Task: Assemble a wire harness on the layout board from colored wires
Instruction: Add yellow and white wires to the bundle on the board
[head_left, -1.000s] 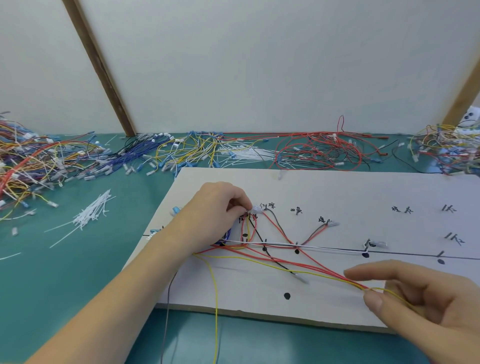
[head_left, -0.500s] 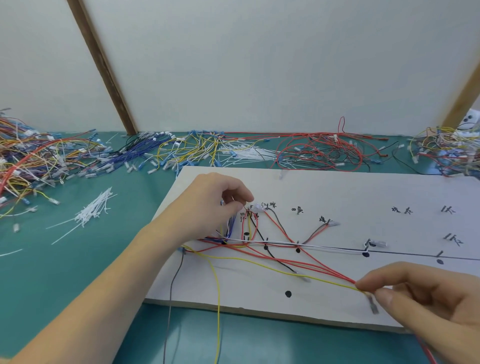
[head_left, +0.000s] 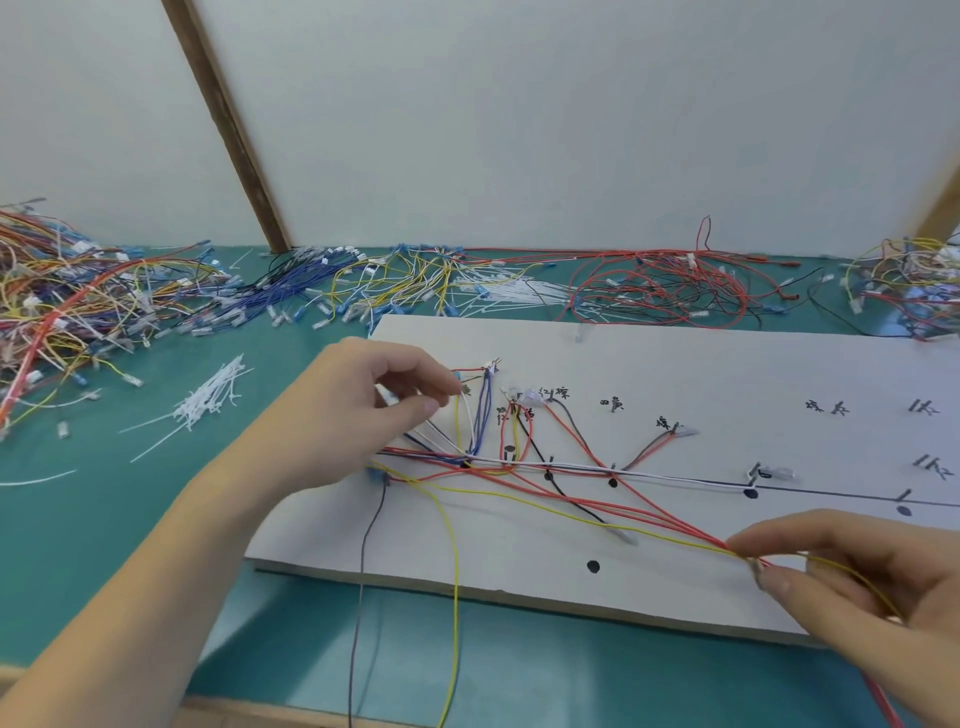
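Observation:
The white layout board (head_left: 727, 374) lies on the green table, marked with black dots, pegs and handwritten labels. Red, yellow, black, white and blue wires fan across its left half. My left hand (head_left: 363, 410) hovers over the board's left end, fingers curled, thumb and forefinger pinching wire ends near the blue wires (head_left: 483, 410). My right hand (head_left: 852, 587) at the board's front right edge pinches a bundle of red wires (head_left: 649, 514) and a yellow wire (head_left: 571, 512), pulled taut toward it. A yellow loop and a grey wire (head_left: 363, 571) hang over the front edge.
Heaps of loose colored wires with connectors lie along the back of the table: a mixed pile (head_left: 78, 306) at left, blue and yellow ones (head_left: 363, 291) in the middle, red ones (head_left: 660, 291) and another pile (head_left: 914, 291) at right. White cable ties (head_left: 208, 405) lie left of the board.
My left hand has lifted and drawn back to the left, uncovering the blue wires. My right hand has shifted right along the red and yellow wires and keeps its pinch.

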